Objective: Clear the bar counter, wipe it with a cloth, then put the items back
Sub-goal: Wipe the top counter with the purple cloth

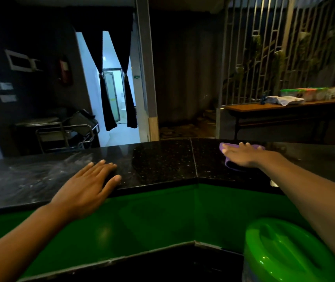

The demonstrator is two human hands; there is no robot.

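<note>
Pressing flat on a purple cloth [230, 164], the right hand [243, 154] lies palm down with fingers straight and spread; it curls round nothing. The cloth is soft and crumpled, showing beyond the fingertips and under the heel of the palm, and sits on the bar counter [162, 159] close to its far edge, on the slab right of the seam.

The counter top is polished black stone with fine pale flecks, its surface glossy. A thin straight seam [194, 157] joins two slabs where the counter bends at an angle. The left stretch of the top looks dull and streaked with pale smears [20, 176].

The left hand [87, 186] rests palm down on the near edge of the counter, left of the seam, fingers straight and close together, thumb out to the side; it holds nothing.

Below the near edge, a smooth glossy green panel [142, 216] follows the same bend. At the lower right stands a rounded, shiny green plastic lid [284, 251] with a moulded recess, under the right forearm.

Beyond the counter, a long wooden table [264, 107] carries blurred packages and a pale cloth [286, 99].
</note>
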